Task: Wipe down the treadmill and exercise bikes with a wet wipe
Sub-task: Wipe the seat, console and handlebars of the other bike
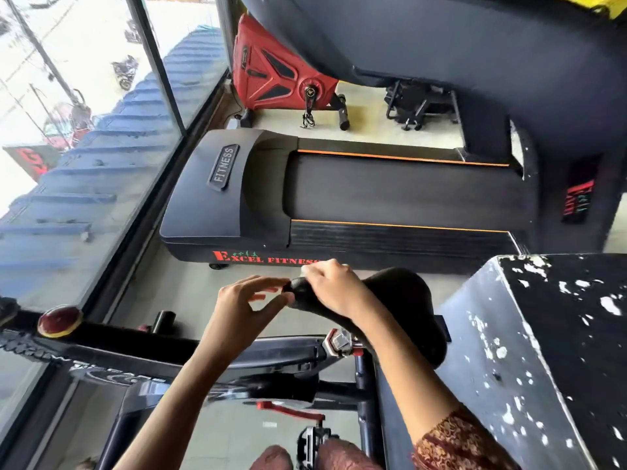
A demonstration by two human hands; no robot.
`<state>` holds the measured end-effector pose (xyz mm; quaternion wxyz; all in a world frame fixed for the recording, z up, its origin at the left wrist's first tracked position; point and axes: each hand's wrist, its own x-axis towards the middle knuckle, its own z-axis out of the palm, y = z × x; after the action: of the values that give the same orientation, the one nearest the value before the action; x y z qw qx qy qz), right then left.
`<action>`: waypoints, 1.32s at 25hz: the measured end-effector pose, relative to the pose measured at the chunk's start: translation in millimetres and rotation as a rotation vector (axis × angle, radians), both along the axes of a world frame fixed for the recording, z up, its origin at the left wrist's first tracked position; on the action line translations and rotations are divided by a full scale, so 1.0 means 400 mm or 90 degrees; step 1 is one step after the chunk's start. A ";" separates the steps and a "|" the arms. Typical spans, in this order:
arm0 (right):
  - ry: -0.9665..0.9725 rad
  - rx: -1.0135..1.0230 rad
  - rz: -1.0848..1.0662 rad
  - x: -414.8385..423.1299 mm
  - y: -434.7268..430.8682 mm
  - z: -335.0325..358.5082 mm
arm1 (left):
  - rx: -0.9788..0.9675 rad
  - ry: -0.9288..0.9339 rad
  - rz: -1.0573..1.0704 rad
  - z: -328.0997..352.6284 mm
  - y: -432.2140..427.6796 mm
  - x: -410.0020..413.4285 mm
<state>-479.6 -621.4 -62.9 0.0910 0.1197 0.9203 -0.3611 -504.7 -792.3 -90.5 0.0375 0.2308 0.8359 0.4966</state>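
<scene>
Black grained saddle (402, 295), right hand (334, 290) gripping nose

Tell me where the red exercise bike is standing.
In the head view the red exercise bike stands at upper centre, on the floor just beyond the black treadmill, beside the window wall.

Pale floor (176, 300) carries a black treadmill (390, 191), a red exercise bike (271, 76) and, seemingly, a folded frame (417, 103).

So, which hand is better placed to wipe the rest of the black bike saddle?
Right. The right hand lies on the saddle nose, gripping what looks like the white wipe; the left hand is open beside the nose, holding nothing.
</scene>
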 end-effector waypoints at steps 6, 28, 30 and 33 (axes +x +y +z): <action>0.310 -0.124 -0.042 0.164 0.049 -0.091 | 0.061 -0.093 0.004 0.002 0.003 -0.006; 0.545 0.276 0.110 0.126 -0.100 -0.162 | 0.251 -0.229 -0.088 -0.049 -0.007 -0.068; 0.528 0.370 0.191 0.180 -0.041 -0.218 | 0.204 -0.187 -0.104 -0.049 0.001 -0.057; 0.460 0.435 0.145 0.293 0.076 -0.293 | 0.145 -0.073 -0.147 -0.053 0.016 -0.037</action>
<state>-362.5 -591.2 -180.0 -0.2388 -0.0910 0.9657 -0.0455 -519.7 -785.9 -111.7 0.1158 0.2995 0.7383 0.5931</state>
